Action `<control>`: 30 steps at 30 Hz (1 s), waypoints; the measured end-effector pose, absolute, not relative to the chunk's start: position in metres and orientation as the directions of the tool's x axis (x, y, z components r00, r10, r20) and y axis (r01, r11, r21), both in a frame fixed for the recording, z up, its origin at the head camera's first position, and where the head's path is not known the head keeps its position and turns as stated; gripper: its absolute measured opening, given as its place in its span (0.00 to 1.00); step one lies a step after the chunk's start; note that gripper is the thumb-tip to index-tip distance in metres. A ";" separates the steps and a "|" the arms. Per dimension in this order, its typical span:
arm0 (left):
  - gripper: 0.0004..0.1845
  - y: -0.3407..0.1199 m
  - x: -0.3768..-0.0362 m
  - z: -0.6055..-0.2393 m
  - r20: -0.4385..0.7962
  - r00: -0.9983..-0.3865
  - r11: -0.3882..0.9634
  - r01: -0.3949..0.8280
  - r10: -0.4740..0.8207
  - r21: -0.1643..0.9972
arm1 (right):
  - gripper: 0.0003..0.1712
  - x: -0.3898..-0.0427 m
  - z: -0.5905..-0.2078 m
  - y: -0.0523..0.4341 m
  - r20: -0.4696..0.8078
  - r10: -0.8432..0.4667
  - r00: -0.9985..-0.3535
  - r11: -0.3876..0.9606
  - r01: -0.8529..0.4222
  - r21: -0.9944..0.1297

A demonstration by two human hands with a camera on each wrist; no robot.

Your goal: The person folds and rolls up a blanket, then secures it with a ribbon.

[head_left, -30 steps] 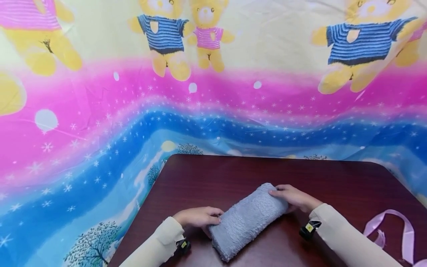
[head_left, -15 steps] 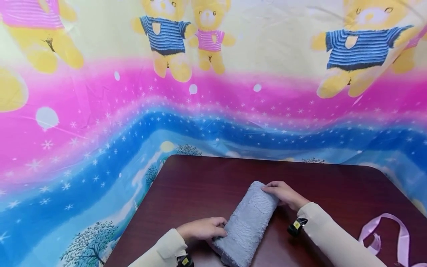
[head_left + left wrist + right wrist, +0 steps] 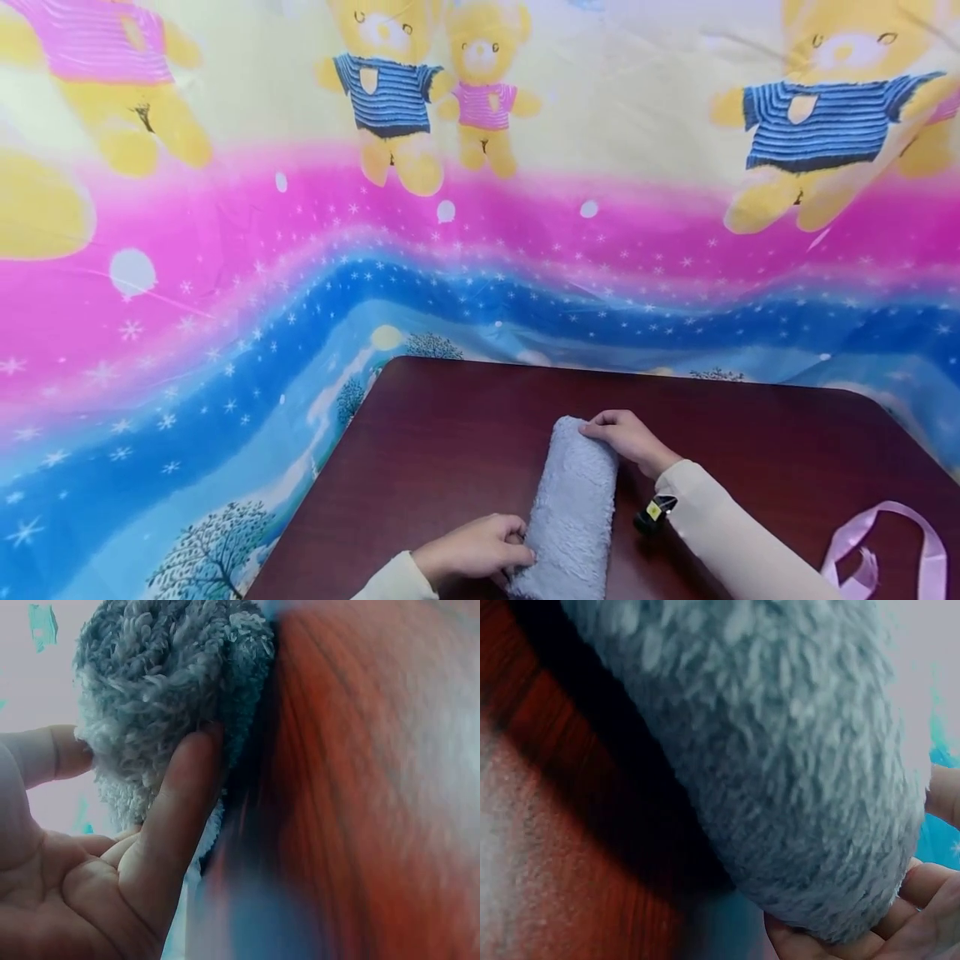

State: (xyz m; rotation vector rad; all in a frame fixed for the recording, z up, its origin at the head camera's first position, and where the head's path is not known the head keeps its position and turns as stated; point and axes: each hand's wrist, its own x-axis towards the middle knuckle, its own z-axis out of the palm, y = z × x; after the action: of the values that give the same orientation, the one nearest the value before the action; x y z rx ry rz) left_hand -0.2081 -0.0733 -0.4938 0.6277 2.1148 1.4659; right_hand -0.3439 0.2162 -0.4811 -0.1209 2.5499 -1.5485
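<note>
A fluffy grey towel (image 3: 573,508), folded into a long thick bundle, lies lengthwise away from me on the table in the head view. My left hand (image 3: 476,546) grips its near end from the left. In the left wrist view, thumb and fingers close on either side of the towel's rolled end (image 3: 150,682). At the far end, my right hand (image 3: 630,437) pinches the right corner, thumb on top. The right wrist view shows the towel's rounded pile (image 3: 780,765) with the fingers curled round its end. The nearest edge of the towel is cut off by the frame.
A dark reddish-brown table (image 3: 450,450) carries everything. To the right, beyond my right sleeve (image 3: 742,533), lies a looped pink ribbon (image 3: 933,558). Behind the table hangs a curtain (image 3: 585,275) printed with teddy bears and snowflakes.
The towel has turned from a slant to nearly straight away from me. My left hand has come nearer and right, my right hand a little left, both still holding it.
</note>
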 end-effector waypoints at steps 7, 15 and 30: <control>0.08 -0.067 -0.196 -0.495 -0.157 -0.802 0.325 0.048 0.577 0.945 | 0.18 -0.348 -0.480 0.206 -0.069 -0.200 -0.977 0.446 -0.028 -0.894; 0.11 -0.063 -0.192 -0.494 -0.177 -0.789 0.358 0.058 0.589 0.932 | 0.19 -0.355 -0.478 0.204 -0.062 -0.227 -0.972 0.460 -0.051 -0.887; 0.11 -0.067 -0.200 -0.487 -0.213 -0.713 0.361 0.060 0.668 0.931 | 0.21 -0.359 -0.481 0.209 -0.056 -0.257 -0.965 0.450 -0.068 -0.890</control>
State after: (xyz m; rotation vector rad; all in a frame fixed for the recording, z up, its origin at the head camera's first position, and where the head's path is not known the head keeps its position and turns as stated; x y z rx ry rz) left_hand -0.1997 -0.0669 -0.4871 0.6282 2.0484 1.3660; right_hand -0.3588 0.2087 -0.4809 -0.2852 2.5149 -1.5318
